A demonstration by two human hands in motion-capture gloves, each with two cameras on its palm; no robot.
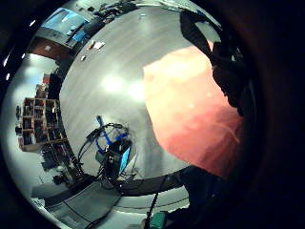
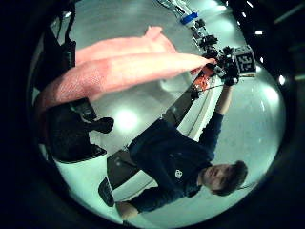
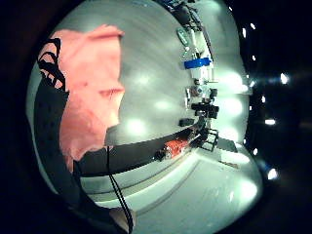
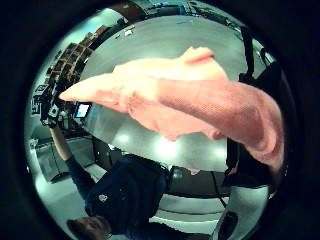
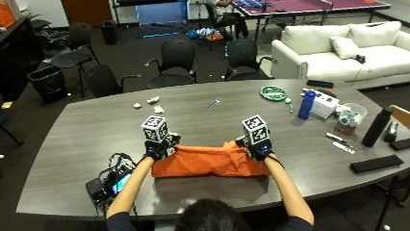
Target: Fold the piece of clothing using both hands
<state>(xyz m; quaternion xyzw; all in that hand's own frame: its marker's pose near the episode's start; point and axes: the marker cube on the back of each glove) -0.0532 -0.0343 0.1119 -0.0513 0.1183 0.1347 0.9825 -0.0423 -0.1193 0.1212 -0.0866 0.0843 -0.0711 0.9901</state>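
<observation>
Orange garment, soft, light, likely limp: bunched on tabletop, far edge pinched by both hands, left, right; take corners.

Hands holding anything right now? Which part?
Both hold the orange garment by its upper edge: left hand at one end, right hand at the other, lifting it off the table.

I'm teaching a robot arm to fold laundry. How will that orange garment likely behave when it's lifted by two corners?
Probably floppy: the orange garment sags between the left hand and the right hand and bunches in folds. Likely light, since a pinch at each end holds it up. It seems unlikely to slide far on the table.
</observation>
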